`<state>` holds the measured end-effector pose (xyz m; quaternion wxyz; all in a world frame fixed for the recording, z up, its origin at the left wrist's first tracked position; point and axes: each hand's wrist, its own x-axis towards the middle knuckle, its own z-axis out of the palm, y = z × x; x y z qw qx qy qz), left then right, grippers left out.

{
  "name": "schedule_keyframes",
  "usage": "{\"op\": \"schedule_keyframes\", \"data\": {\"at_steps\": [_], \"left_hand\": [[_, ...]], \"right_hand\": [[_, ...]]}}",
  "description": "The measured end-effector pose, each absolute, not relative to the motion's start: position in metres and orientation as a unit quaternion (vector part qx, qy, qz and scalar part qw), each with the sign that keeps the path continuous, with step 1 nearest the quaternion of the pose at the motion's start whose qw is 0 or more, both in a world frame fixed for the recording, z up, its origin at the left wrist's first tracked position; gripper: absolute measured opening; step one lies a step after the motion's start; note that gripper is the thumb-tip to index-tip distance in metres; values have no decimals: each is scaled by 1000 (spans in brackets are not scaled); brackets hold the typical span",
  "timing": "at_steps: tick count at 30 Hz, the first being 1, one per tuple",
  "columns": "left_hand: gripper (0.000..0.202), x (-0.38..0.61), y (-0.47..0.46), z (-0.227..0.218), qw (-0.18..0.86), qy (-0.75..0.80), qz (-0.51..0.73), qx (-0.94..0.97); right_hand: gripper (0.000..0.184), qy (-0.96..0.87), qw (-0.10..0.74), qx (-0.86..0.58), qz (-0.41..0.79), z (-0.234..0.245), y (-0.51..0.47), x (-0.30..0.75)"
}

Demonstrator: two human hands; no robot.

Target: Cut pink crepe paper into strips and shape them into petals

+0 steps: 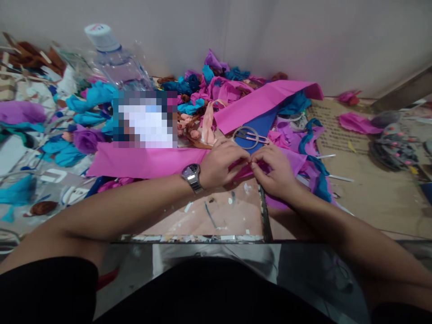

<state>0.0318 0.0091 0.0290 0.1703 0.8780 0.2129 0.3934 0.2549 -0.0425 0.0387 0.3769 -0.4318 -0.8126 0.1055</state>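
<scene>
My left hand (224,164), with a metal watch (191,176) at its wrist, and my right hand (275,171) meet over the near part of the table. Fingertips of both are pinched together, almost touching. Between and below them shows a small piece of pink crepe paper (241,173); its edges are mostly hidden by the fingers. Just beyond the hands lies a grey ring (246,137), with a slim pink tool beside it on a blue sheet (258,123). A long pink strip (148,161) stretches left from my left hand.
A capped clear bottle (121,67) stands at the back left, near a pixelated patch. Crumpled blue, purple and pink scraps (97,94) cover much of the table. Another pink strip (270,103) lies behind the hands. Flattened cardboard (364,189) and a dark pincushion-like bundle (394,148) are at right.
</scene>
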Motion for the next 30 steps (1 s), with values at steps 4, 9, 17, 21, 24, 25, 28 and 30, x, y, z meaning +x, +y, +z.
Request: {"op": "schedule_keyframes", "data": {"at_steps": [4, 9, 17, 21, 24, 25, 28, 30], "left_hand": [[13, 31, 10, 28, 168, 207, 416, 869], [14, 31, 10, 28, 176, 209, 410, 870], [23, 30, 12, 30, 193, 239, 340, 889], [28, 29, 14, 31, 181, 247, 319, 897], [29, 29, 14, 29, 171, 247, 323, 897], [29, 29, 14, 29, 169, 247, 325, 897], [29, 30, 14, 29, 164, 247, 330, 896], [28, 30, 14, 29, 161, 247, 335, 895]], "right_hand": [[5, -814, 373, -436, 93, 38, -42, 256], [5, -819, 371, -429, 89, 39, -42, 256], [7, -823, 353, -435, 95, 37, -40, 257], [6, -825, 337, -445, 84, 37, -40, 260], [8, -828, 328, -448, 72, 37, -40, 261], [9, -829, 327, -447, 69, 37, -40, 261], [11, -830, 326, -449, 56, 37, -41, 261], [11, -828, 323, -457, 47, 38, -41, 261]]}}
